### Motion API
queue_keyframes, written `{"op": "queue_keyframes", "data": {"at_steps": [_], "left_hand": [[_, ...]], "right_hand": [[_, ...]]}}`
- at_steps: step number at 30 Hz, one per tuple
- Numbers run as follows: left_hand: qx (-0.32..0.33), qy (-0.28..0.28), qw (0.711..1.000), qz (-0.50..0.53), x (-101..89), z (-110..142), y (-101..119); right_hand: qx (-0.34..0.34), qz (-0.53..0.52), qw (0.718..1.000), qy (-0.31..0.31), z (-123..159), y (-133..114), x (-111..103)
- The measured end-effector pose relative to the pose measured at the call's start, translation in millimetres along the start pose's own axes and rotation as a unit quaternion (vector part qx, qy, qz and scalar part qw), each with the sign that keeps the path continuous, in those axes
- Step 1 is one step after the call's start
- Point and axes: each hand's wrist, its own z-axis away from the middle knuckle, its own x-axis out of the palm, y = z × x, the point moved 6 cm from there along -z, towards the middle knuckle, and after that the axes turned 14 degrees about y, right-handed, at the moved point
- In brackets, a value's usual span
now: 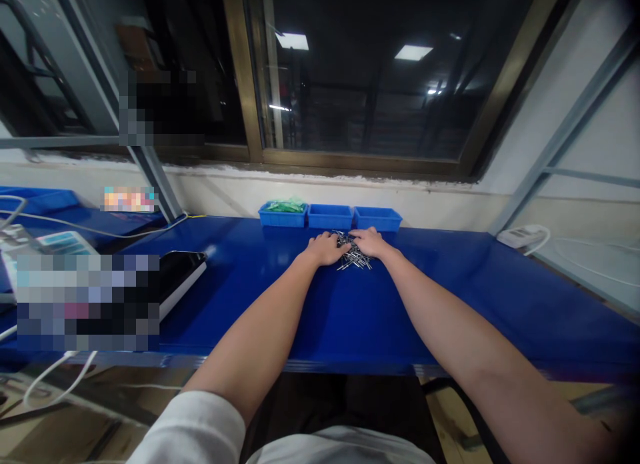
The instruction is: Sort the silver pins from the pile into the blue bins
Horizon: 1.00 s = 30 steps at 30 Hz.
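Observation:
A loose pile of thin, shiny metal pins or rivets point(356, 257) lies on the blue tabletop point(345, 317); their exact kind is too small to tell. My left hand point(325, 249) rests at the pile's left side, fingers stretched forward and thumb reaching toward the pieces. On the right side my right hand point(369, 241) touches the pile, with its fingers pointing inward over the pieces. Neither hand visibly grips a piece. Just behind the hands stand three small blue bins: a left bin point(283, 219) with green packets point(286, 205), a middle bin point(330, 217) and a right bin point(377, 219).
A dark-topped white device point(183, 277) lies at the left, partly blurred out, with white cables around it. Grey metal frame posts point(155, 177) rise at both sides. A white power strip point(524, 235) lies at the right. The window wall closes off the back.

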Motion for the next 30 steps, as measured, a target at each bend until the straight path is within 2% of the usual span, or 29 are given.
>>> {"op": "queue_keyframes", "data": {"at_steps": [3, 7, 11, 15, 20, 23, 26, 30], "left_hand": [[0.001, -0.002, 1.0, 0.002, -0.8, 0, 0], [0.004, -0.004, 1.0, 0.002, -0.9, 0, -1], [0.003, -0.01, 1.0, -0.003, -0.5, 0, -1], [0.004, -0.01, 1.0, -0.004, -1.2, 0, -1], [0.006, 0.013, 1.0, -0.003, -2.3, -1, -2], [0.018, 0.088, 0.996, 0.009, -11.3, -4, -1], [0.067, 0.167, 0.982, 0.062, -25.0, -4, 6], [0.12, 0.188, 0.963, 0.153, -36.5, -2, 16]], "right_hand": [[0.015, 0.005, 1.0, 0.0, 1, 1, -3], [0.02, 0.0, 0.999, 0.031, 5, 2, -14], [0.08, 0.016, 0.994, 0.075, 9, 9, -25], [0.139, 0.016, 0.987, 0.074, 11, 14, -25], [0.138, 0.006, 0.987, 0.082, 10, 14, -24], [0.072, -0.056, 0.989, 0.113, 6, 3, -26], [0.005, -0.184, 0.979, 0.092, 4, -14, -25], [0.011, -0.351, 0.936, 0.04, 8, -28, -22]]}}
